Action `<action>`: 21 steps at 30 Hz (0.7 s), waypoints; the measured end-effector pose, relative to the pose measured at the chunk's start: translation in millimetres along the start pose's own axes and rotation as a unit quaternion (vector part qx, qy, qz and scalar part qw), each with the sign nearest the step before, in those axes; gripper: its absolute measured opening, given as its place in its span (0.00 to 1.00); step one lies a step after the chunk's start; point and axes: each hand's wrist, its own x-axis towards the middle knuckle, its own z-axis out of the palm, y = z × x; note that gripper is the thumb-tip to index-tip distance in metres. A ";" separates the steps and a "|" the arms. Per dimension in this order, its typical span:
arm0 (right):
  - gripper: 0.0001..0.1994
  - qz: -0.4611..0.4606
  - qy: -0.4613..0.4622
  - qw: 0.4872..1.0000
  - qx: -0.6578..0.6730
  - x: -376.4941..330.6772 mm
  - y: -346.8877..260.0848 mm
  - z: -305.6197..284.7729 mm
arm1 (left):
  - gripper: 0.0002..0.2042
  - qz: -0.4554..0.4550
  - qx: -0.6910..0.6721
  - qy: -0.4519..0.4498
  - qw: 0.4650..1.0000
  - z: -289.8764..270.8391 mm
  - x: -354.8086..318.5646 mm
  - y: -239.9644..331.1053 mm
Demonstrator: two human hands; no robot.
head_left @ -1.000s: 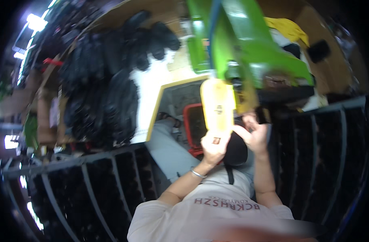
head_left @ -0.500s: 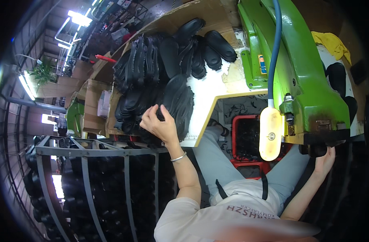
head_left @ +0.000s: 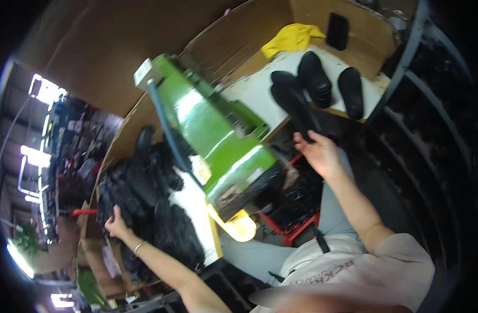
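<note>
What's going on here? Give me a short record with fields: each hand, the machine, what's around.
Left hand: resting on a heap of black shoe soles, fingers spread.
Right hand: grip closed on one long black sole.
Machine: green, between the two hands, with a blue hose along it.
White table: two more black soles and a yellow cloth.
Below: red crate.

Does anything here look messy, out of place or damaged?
The black soles by the left hand lie heaped untidily, and a yellow cloth is crumpled on the far bench. The right hand holds another sole. No damage shows.
</note>
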 end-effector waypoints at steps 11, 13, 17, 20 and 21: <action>0.22 -0.067 0.020 0.960 -0.273 20.5 -11.2 10.9 | 0.13 0.321 -0.161 -0.008 0.933 -123.5 -200.0 69.9; 0.24 0.046 -0.025 0.922 -0.383 -16.7 10.4 -11.1 | 0.12 0.331 -0.204 -0.134 0.912 -137.3 -263.0 76.1; 0.34 0.311 -0.105 0.883 -0.335 -84.8 38.4 -59.8 | 0.07 0.247 -0.327 -0.357 0.839 -106.7 -380.1 65.9; 0.28 0.357 -0.146 0.856 -0.344 -122.6 34.0 -59.2 | 0.18 -0.015 -0.479 -0.464 0.746 -82.5 -449.9 37.8; 0.25 0.319 -0.106 0.868 -0.366 -136.0 28.2 -64.1 | 0.23 -0.154 -0.554 -0.513 0.638 -87.0 -456.6 52.1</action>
